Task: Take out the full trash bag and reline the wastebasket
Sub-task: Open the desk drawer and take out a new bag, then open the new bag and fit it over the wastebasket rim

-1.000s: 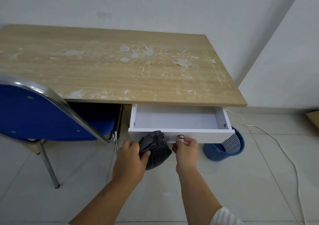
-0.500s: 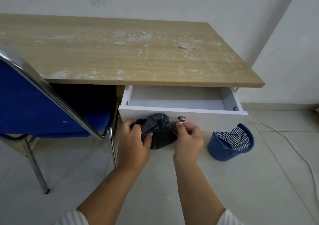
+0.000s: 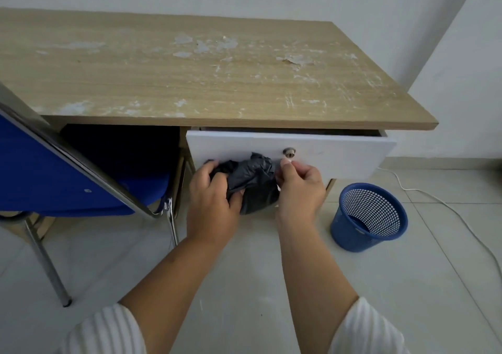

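Observation:
A crumpled dark grey trash bag [image 3: 255, 180] is bunched in front of the white drawer [image 3: 339, 152] of the wooden desk. My left hand [image 3: 212, 199] grips the bag from the left. My right hand [image 3: 298, 185] is closed, thumb and fingertips pinched just below the drawer's round metal lock and touching the bag's right edge. The drawer is nearly closed, with only a dark slit showing at its top. A blue mesh wastebasket [image 3: 369, 218] stands on the floor to the right, unlined and with nothing visible inside.
The worn wooden desk top [image 3: 190, 82] fills the upper view. A blue chair [image 3: 68, 169] with a chrome frame stands at the left, partly under the desk. A white cable [image 3: 434, 204] trails across the tiled floor at the right, by the wall corner.
The drawer has gone from wide open to nearly closed. Both hands moved toward the desk with it, the left still holding the bag.

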### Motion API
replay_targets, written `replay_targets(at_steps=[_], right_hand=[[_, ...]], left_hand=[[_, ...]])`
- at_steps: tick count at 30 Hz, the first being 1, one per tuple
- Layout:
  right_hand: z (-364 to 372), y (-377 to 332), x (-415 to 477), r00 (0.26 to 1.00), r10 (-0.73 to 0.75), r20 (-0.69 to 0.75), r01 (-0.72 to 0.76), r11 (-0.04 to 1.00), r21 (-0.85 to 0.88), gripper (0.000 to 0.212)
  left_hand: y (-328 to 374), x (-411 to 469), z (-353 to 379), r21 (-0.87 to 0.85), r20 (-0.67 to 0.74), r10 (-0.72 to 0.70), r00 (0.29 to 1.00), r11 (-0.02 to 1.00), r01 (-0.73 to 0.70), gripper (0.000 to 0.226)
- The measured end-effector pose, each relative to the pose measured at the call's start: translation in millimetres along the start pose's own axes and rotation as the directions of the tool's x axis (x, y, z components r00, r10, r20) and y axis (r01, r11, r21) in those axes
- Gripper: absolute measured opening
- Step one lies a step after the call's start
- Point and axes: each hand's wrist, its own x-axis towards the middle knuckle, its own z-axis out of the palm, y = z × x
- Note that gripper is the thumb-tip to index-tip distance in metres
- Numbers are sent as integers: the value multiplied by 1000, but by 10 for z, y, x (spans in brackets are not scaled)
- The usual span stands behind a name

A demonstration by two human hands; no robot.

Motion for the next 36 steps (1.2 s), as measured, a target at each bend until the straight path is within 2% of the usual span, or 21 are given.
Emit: replay_targets(at_steps=[12, 14, 18, 20, 24, 27, 31, 34, 36], right_hand=[[248, -161, 287, 992, 69, 110, -76, 995, 57, 11], [175, -175, 175, 987, 110, 114, -112, 994, 10, 18], [-37, -308, -171, 974, 190, 122, -149, 947, -285, 14], [-152, -478, -407, 960, 237, 153, -181, 933, -312, 18], [-345, -1085, -886, 942, 273, 196, -222, 944, -245, 33], [-405, -1610, -1150, 933, 220, 284, -157, 961, -229, 35], [-463, -2249, -1353, 930, 95, 354, 30, 943, -330, 6], [-576, -2618, -1417, 941, 18, 339, 117, 920, -374, 11], [-669, -2793, -1435, 949, -23, 314, 151, 909, -389, 13]], left_hand=[[-53, 94, -65, 71, 68, -45, 997, 997, 40, 27], [15, 47, -169, 80, 90, -42, 995, 996, 34, 28], [286, -36, -478, 98, 149, -53, 987, 994, 38, 25], [454, -77, -674, 100, 181, -58, 982, 994, 40, 25], [834, -50, -1162, 83, 236, -59, 970, 996, 41, 28], [1155, 89, -1571, 70, 256, -30, 966, 997, 13, 29], [1582, 285, -2058, 38, 281, 30, 959, 998, -42, 34], [1859, 373, -2321, -31, 327, 78, 942, 997, -71, 40], [2014, 408, -2434, -114, 368, 81, 926, 993, -42, 41]])
